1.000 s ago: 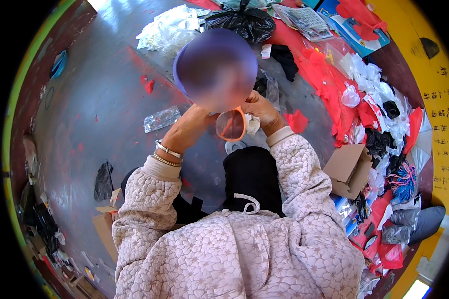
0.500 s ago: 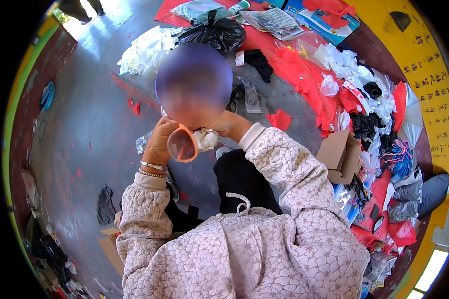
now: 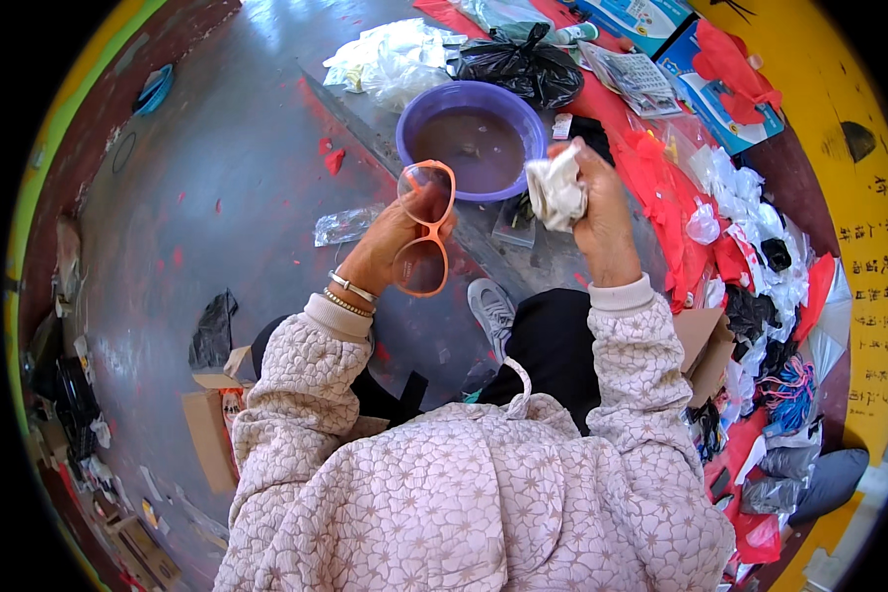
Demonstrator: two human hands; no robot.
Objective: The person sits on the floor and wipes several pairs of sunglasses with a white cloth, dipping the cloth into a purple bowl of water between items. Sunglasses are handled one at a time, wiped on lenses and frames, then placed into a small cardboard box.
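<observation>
My left hand [image 3: 385, 247] is closed round a pair of orange-framed sunglasses [image 3: 434, 231], which hang upright with one tinted lens above the other. In my right hand [image 3: 602, 207], off to the right, a crumpled white cloth [image 3: 556, 187] is bunched between the fingers. The cloth and the sunglasses are apart. Beyond both hands, a purple basin [image 3: 411, 170] holds murky brownish water. The upper lens overlaps the basin's near left rim in the view.
A clear plastic package [image 3: 347, 225] lies left of the basin. Behind it sit a black plastic bag [image 3: 528, 71] and white bags [image 3: 395, 54]. Red sheeting [image 3: 651, 197] and heaped plastic run along the right. Open cardboard boxes [image 3: 207, 434] flank my legs.
My hands have moved apart. The cloth has gone right and up in my right hand, away from the sunglasses. The sunglasses are turned so both lenses show, and the basin is now plainly seen.
</observation>
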